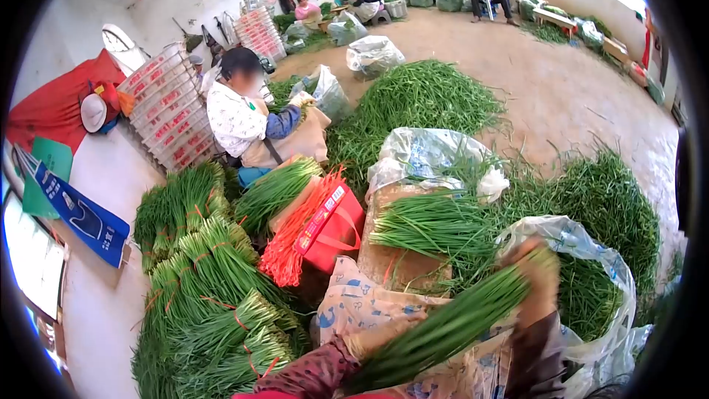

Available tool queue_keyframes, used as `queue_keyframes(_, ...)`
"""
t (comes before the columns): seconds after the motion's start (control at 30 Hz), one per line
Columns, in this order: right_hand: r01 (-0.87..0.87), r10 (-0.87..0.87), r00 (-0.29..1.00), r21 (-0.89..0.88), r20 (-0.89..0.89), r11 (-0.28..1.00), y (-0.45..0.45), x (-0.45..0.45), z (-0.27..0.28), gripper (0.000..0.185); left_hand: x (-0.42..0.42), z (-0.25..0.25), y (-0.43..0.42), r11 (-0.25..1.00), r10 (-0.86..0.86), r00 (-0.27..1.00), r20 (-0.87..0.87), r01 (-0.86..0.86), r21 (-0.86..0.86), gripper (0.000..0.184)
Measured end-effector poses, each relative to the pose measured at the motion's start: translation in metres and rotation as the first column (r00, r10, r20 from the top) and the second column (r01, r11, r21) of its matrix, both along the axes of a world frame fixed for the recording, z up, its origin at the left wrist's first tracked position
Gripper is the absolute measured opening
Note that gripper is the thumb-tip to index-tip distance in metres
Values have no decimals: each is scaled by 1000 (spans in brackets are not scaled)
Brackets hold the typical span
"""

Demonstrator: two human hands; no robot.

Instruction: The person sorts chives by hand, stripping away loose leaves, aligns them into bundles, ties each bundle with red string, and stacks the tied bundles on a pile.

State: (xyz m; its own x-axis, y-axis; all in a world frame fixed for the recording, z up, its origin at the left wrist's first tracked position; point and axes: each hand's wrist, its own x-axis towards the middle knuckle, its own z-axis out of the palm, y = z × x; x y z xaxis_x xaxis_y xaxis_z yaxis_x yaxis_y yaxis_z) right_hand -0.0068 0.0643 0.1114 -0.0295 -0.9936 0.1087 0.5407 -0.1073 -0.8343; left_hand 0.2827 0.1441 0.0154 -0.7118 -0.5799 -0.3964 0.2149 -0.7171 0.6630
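At the lower centre, a green bundle (450, 318) is gripped near its pale ends by the blurred right hand (543, 281), probably to keep the stalks aligned. Beneath, it is seemingly supported by the left hand (378, 338); whether those hidden fingers are closed cannot be told. Red strips (292, 240) are draped beside the counter (402, 273), presumably for easy reach.

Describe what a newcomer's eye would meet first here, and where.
Probably the red bag and the orange-red strips beside it, near the middle, vivid against the green. Next, the tied green bundles heaped at lower left. In the foreground, the long green bunch held between the wearer's left hand and right hand.
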Motion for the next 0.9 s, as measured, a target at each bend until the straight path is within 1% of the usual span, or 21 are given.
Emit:
queue_keyframes(0.07,191,-207,976,-193,-66,962,-33,-57,37,20,23,-1,-30,953,112,929,354,0,-303,59)
queue_keyframes(0.13,240,-350,934,-605,-69,759,-48,-79,85,31,43,27,-24,934,227,932,284,-126,-333,64)
queue_keyframes(0.17,233,-348,935,-613,-74,755,-58,-81,96,31,51,27,-21,922,280,927,249,-187,-338,66)
queue_keyframes(0.2,239,-591,720,-670,-362,702,-66,-83,103,36,58,28,-19,907,331,919,214,-247,-342,69)
queue_keyframes(0.23,217,-746,364,-728,-558,650,-70,-82,110,41,68,16,-26,886,368,879,303,-234,-400,74)
queue_keyframes(0.27,-10,-722,383,-784,-577,621,-72,-72,117,41,74,6,-33,860,412,827,382,-215,-462,81)
queue_keyframes(0.3,-111,-735,381,-817,-561,566,-72,-52,123,40,68,15,-40,852,420,828,373,-218,-477,81)
queue_keyframes(0.33,-210,-740,383,-833,-552,513,-67,-29,128,40,53,30,-46,732,501,796,340,-180,-657,82)
queue_keyframes(0.4,-350,-495,194,-532,-847,771,-40,15,146,36,18,71,-49,508,556,809,193,-146,-849,95)
queue_keyframes(0.47,-308,-286,210,-341,-935,888,-22,56,140,33,-18,99,-54,422,525,847,85,-172,-890,108)
queue_keyframes(0.5,-278,-325,295,-406,-899,871,-17,72,125,34,-33,101,-56,328,529,847,45,-155,-932,118)
queue_keyframes(0.53,-243,-350,372,-455,-859,857,-11,85,115,36,-44,102,-55,304,527,849,32,-153,-940,123)
queue_keyframes(0.6,-237,-166,357,-261,-919,936,3,97,102,42,-67,96,-49,314,554,833,-2,-211,-926,129)
queue_keyframes(0.67,-122,-101,716,-266,-691,956,11,101,72,45,-78,86,-40,409,597,802,-2,-306,-860,131)
queue_keyframes(0.7,-36,-16,846,-88,-533,996,19,105,65,46,-81,81,-40,395,615,788,34,-271,-878,124)
queue_keyframes(0.73,-73,48,878,-35,-477,997,17,99,48,52,-84,76,-37,402,628,776,56,-262,-878,121)
queue_keyframes(0.77,-166,143,911,-27,-387,986,18,94,45,59,-87,70,-33,409,640,764,79,-253,-877,118)
queue_keyframes(0.8,-253,229,930,-49,-289,966,16,91,44,67,-94,71,-35,381,652,758,-25,-355,-854,109)
queue_keyframes(0.83,-244,192,953,-220,-232,944,12,86,29,94,-100,70,-36,346,658,742,-129,-450,-823,101)
queue_keyframes(0.87,-175,125,969,-240,-212,955,13,84,24,116,-102,66,-38,353,662,738,-131,-461,-814,101)
queue_keyframes(0.9,-103,53,976,-236,-211,966,13,78,18,123,-107,61,-39,361,661,732,-165,-503,-785,96)
